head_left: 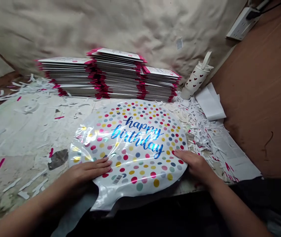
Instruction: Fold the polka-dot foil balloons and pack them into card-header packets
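Note:
A flat, uninflated foil balloon point(140, 168), white with coloured dots and blue "happy birthday" lettering, lies at the table's front edge. Its neck points toward me, lower left. Beneath it, another pale balloon tail point(72, 209) hangs over the edge, so more than one layer seems to lie there. My left hand point(91, 169) rests on the balloon's left side with fingers stretched out flat. At the right rim, my right hand point(197, 164) holds the balloon's edge; one finger or the thumb shows on top and the other fingers are hidden below.
Three stacks of white cards with pink edges, the middle stack point(120, 74) tallest, stand along the back wall. Right of them are a white tumbler point(196, 79) with hearts, paper shreds point(199, 131) and folded white paper point(211, 103). A power strip point(242, 24) hangs upper right.

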A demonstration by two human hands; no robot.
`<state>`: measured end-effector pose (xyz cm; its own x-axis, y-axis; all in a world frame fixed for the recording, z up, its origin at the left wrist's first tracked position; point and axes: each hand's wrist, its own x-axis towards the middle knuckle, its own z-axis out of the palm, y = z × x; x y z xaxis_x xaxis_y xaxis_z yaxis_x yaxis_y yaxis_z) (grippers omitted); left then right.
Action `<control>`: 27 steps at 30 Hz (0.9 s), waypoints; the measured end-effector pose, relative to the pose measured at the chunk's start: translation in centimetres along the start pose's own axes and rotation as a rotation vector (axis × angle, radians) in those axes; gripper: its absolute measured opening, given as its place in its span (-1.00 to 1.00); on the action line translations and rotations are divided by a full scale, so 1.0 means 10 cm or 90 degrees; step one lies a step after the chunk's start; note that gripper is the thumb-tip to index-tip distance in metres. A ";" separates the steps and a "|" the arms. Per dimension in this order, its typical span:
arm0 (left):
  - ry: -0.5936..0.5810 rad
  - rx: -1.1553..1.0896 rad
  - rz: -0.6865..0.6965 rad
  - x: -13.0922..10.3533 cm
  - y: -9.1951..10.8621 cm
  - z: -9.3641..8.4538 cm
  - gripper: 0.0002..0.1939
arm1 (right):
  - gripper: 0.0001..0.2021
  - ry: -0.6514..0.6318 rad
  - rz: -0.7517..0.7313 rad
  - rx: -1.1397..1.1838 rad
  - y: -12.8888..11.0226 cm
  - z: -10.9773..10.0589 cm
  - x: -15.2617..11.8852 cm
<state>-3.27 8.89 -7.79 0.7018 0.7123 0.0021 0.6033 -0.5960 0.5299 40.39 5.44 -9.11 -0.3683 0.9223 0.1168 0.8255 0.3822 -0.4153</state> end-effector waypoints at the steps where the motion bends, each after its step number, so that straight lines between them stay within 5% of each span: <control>1: -0.018 -0.029 -0.018 0.01 -0.03 -0.04 -0.58 | -0.56 -0.006 0.030 0.052 0.02 -0.03 0.00; 7: 0.006 -0.084 -0.248 0.22 -0.11 -0.31 -0.63 | -0.70 -0.047 0.099 0.236 0.21 -0.22 0.22; 10: 0.064 -0.083 -0.416 0.49 -0.17 -0.43 -0.50 | -0.76 -0.046 0.245 0.329 0.32 -0.29 0.49; 12: 0.100 -0.009 -0.453 0.69 -0.21 -0.50 -0.49 | -0.69 -0.025 0.314 0.345 0.38 -0.30 0.69; 16: 0.173 0.179 -0.465 0.90 -0.15 -0.52 -0.53 | -0.63 0.008 0.349 0.299 0.45 -0.25 1.05; 19: 0.248 0.310 -0.264 0.84 0.00 -0.32 -0.53 | -0.65 0.040 0.353 0.247 0.47 -0.20 1.25; 22: 0.157 0.327 -0.098 0.71 0.09 -0.04 -0.51 | -0.67 0.065 0.356 0.170 0.50 -0.24 1.44; 27: 0.057 0.324 -0.274 0.65 0.05 0.11 -0.31 | -0.51 0.138 0.345 0.011 0.22 -0.37 1.76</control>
<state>2.07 12.81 -8.43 0.3375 0.9406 -0.0381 0.9411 -0.3363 0.0337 37.29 22.75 -4.64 0.2020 0.9772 0.0650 0.8643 -0.1466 -0.4812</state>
